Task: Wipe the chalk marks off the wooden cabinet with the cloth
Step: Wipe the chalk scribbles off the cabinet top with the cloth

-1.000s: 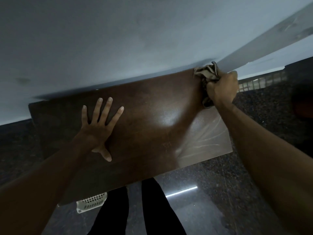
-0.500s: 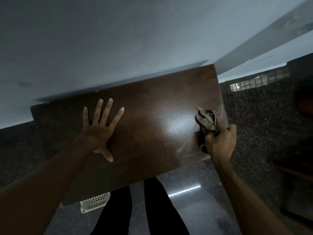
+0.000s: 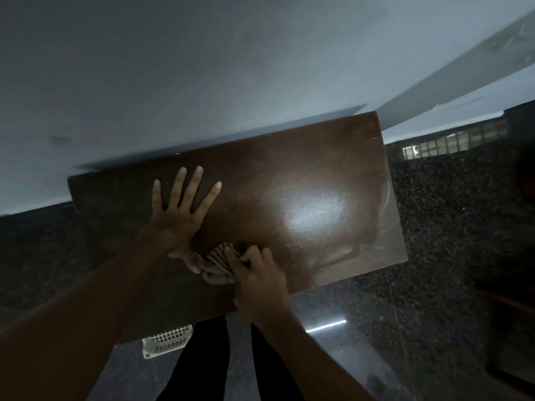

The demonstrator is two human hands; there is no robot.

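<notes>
The dark brown wooden cabinet top (image 3: 304, 175) fills the middle of the view, standing against a pale wall. Faint whitish chalk streaks (image 3: 386, 221) show near its right edge. My left hand (image 3: 181, 215) lies flat on the top with fingers spread. My right hand (image 3: 257, 279) grips a crumpled brown-and-beige cloth (image 3: 217, 263) and presses it on the cabinet near the front edge, right beside my left thumb. Part of the cloth is hidden under my right fingers.
A white slotted plastic basket (image 3: 168, 340) sits on the dark speckled floor (image 3: 434, 227) below the cabinet's front edge. My dark trouser legs (image 3: 208, 363) stand close to the cabinet. A dark piece of furniture (image 3: 515, 328) is at the far right.
My right hand has carried the cloth from the cabinet's far right corner down its right side, then left along the front to my left thumb. My left hand has stayed flat.
</notes>
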